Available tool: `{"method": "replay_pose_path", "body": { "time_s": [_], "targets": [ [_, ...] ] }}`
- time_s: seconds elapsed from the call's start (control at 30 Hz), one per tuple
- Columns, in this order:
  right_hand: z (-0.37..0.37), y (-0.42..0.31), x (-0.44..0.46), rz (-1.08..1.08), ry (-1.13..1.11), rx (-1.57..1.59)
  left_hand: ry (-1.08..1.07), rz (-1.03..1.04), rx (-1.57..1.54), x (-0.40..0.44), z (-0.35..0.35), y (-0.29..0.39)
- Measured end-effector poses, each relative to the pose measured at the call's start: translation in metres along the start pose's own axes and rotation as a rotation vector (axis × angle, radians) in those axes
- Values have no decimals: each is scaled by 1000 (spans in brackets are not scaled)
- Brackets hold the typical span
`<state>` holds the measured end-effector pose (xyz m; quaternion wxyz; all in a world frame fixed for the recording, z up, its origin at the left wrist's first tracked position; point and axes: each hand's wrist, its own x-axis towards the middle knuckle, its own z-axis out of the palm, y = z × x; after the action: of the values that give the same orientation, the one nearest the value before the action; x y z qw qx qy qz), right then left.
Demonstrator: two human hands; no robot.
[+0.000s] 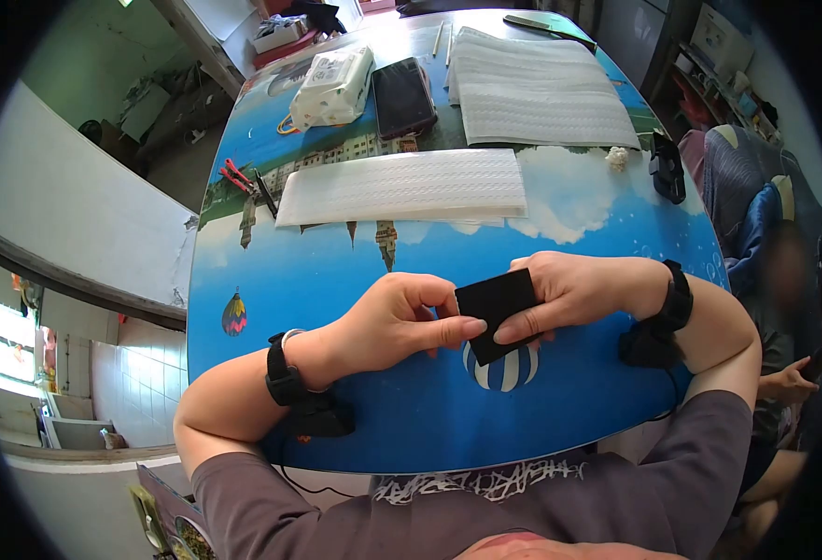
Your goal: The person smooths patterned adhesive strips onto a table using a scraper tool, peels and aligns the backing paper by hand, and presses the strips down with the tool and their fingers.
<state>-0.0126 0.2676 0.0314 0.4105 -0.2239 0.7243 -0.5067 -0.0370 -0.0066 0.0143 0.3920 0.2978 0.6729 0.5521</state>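
A flat, black, roughly square piece (495, 314) is held up between both hands, above the blue printed tabletop (411, 411). My left hand (394, 317) pinches its left edge between thumb and fingers. On the other side, my right hand (560, 291) grips it with the thumb lying across its front face. The fingers behind the piece are mostly hidden. Both wrists wear black straps with dark box-shaped devices. Beyond the hands lies a white embossed sheet or folded strip (401, 188).
Farther back are a stack of white textured sheets (537, 93), a dark phone (403, 98) and a wipes pack (333, 87). Red-handled scissors or pliers (236, 175) lie left. A black clip-like object (667, 168) sits at the right edge. A person (784, 373) is at right.
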Motion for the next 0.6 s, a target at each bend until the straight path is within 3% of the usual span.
{"method": "replay_pose_path", "body": {
  "time_s": [0.13,0.23,0.3,0.33,0.4,0.5,0.6],
  "targets": [
    [-16,1,0,-5,-154,-33,-87,174,69,5,3,-3],
    [-27,7,2,-21,-243,-57,-136,58,-80,4,7,7],
    [-29,8,4,-98,-274,-105,-297,108,11,7,-6,7],
    [-35,14,-4,-41,-273,18,-380,134,58,6,-13,7],
    [-51,23,-24,64,-263,254,-293,104,-51,-3,-25,6],
    [-42,21,-17,99,-214,100,-65,48,-120,-1,-7,6],
    [-36,16,-19,85,-156,180,25,-14,-42,1,-4,8]
  ]
}}
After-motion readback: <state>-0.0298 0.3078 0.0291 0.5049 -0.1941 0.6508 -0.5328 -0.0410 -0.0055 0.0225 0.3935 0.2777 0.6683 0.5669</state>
